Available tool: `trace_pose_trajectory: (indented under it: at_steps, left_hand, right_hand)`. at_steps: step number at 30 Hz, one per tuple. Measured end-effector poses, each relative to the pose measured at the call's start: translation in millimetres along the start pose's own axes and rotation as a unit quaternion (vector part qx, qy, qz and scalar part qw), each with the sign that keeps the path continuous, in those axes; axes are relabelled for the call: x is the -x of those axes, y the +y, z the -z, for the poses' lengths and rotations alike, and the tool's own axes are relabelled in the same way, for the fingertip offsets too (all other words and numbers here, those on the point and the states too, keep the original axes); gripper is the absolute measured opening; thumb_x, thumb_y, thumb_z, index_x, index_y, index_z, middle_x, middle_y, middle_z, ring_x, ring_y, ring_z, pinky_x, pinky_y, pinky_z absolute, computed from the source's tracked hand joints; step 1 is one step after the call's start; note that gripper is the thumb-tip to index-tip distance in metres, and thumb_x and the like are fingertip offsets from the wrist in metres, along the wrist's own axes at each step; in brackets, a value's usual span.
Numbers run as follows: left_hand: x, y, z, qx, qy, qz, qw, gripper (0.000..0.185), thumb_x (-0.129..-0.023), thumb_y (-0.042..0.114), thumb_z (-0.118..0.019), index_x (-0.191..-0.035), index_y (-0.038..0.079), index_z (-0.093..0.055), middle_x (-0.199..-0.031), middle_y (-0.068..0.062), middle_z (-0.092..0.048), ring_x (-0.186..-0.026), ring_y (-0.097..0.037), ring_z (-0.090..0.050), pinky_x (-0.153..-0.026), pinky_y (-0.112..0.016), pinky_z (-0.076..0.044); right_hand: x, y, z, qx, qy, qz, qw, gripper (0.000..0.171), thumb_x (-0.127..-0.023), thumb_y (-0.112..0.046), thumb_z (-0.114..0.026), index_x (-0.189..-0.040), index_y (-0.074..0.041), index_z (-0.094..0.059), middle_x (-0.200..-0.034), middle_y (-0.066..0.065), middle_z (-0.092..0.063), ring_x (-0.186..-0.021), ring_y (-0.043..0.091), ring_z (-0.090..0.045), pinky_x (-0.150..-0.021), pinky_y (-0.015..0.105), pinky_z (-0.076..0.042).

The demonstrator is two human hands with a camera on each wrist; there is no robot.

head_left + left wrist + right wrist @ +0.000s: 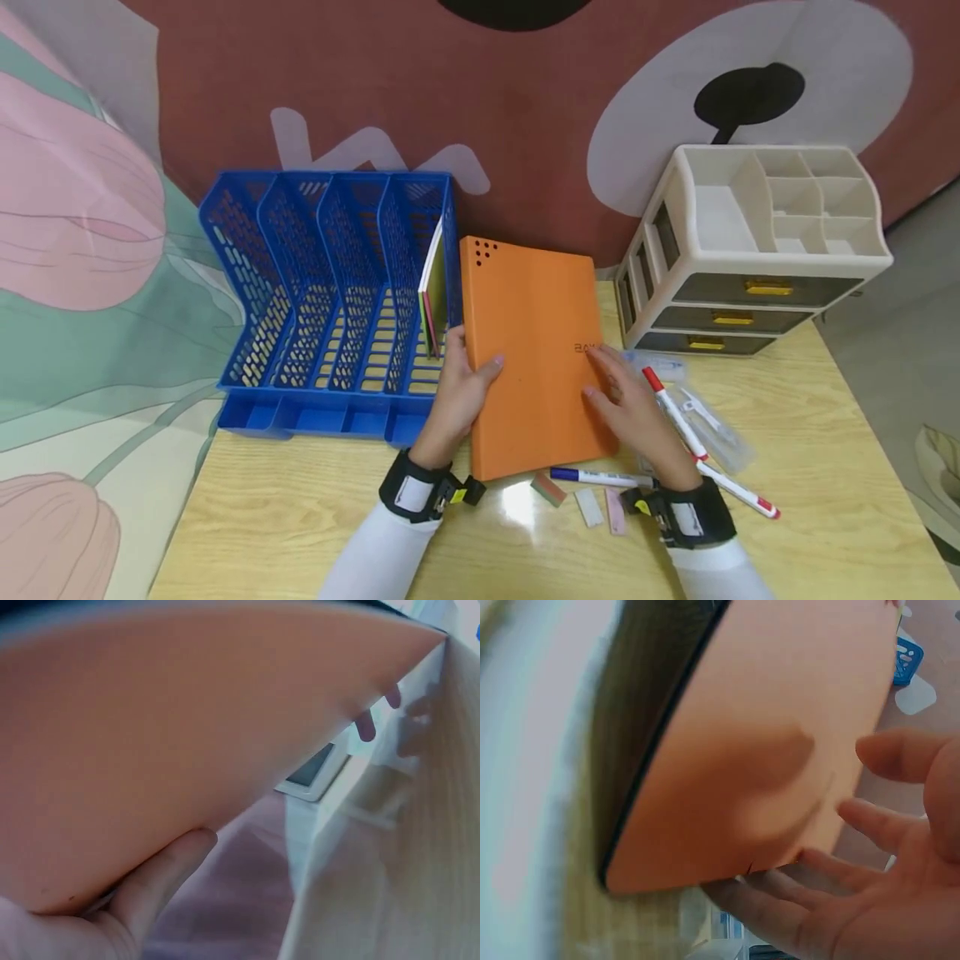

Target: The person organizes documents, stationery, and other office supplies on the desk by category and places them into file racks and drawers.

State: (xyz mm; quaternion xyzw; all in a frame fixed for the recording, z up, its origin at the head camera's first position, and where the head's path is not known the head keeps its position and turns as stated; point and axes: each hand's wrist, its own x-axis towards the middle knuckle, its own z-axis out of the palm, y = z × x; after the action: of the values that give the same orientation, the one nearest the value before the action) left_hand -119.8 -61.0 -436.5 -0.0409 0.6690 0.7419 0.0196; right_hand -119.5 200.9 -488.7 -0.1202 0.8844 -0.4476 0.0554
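Note:
An orange folder lies in the middle of the wooden table, its top end toward the wall. My left hand grips its left edge, thumb on the cover and a finger curled under the orange folder, which is lifted a little there. My right hand rests on the cover near the right edge with fingers spread and fairly straight. In the right wrist view the straight fingers touch the orange folder.
A blue slotted file rack stands left of the folder, with thin booklets in its rightmost slot. A beige drawer organizer sits at the back right. Markers, a blue-capped pen, small labels and a clear bag lie by my right wrist.

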Motion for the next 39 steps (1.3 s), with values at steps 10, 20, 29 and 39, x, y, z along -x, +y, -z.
trace_pose_trajectory:
  at_steps: [10, 20, 29, 39]
  left_hand:
    - [13.4, 19.4, -1.8, -0.016, -0.008, -0.055, 0.9983, 0.062, -0.099, -0.003, -0.058, -0.154, 0.012, -0.032, -0.14, -0.018, -0.058, -0.122, -0.033, -0.06, -0.102, -0.05, -0.05]
    - [24.4, 30.8, 6.1, 0.004, -0.024, -0.073, 0.997, 0.07, -0.096, -0.006, -0.063, -0.156, 0.013, -0.032, -0.134, -0.021, -0.063, -0.112, -0.031, -0.068, -0.091, -0.041, -0.058]
    - [29.3, 47.0, 15.0, 0.028, -0.045, -0.059, 0.9968, 0.059, -0.093, 0.001, -0.068, -0.145, 0.004, -0.04, -0.128, -0.025, -0.063, -0.105, -0.024, -0.069, -0.088, -0.04, -0.059]
    - [28.6, 46.1, 25.1, 0.018, -0.054, -0.001, 0.9984, 0.06, -0.089, 0.01, -0.078, -0.141, 0.013, -0.048, -0.13, -0.014, -0.064, -0.112, -0.026, -0.068, -0.092, -0.043, -0.057]
  right_hand:
    - [-14.6, -5.3, 8.3, -0.128, 0.016, -0.138, 0.982, 0.089, -0.104, -0.032, -0.061, -0.164, -0.002, -0.003, -0.159, 0.036, -0.033, -0.14, 0.05, -0.045, -0.112, 0.062, -0.042]
    - [-12.6, -11.9, 5.7, -0.233, 0.073, -0.137, 0.96, 0.051, -0.1, -0.014, -0.067, -0.138, 0.001, -0.037, -0.129, 0.017, -0.065, -0.094, -0.001, -0.066, -0.082, 0.02, -0.055]
    - [-6.7, -24.7, 7.2, -0.276, 0.093, -0.066, 0.954, 0.044, -0.098, -0.004, -0.069, -0.131, -0.009, -0.04, -0.113, -0.024, -0.065, -0.101, -0.001, -0.065, -0.083, 0.019, -0.055]
    - [-3.6, -28.9, 14.9, -0.266, 0.086, 0.023, 0.96, 0.053, -0.096, 0.001, -0.068, -0.138, -0.017, -0.042, -0.121, -0.018, -0.066, -0.109, -0.001, -0.065, -0.092, 0.014, -0.053]
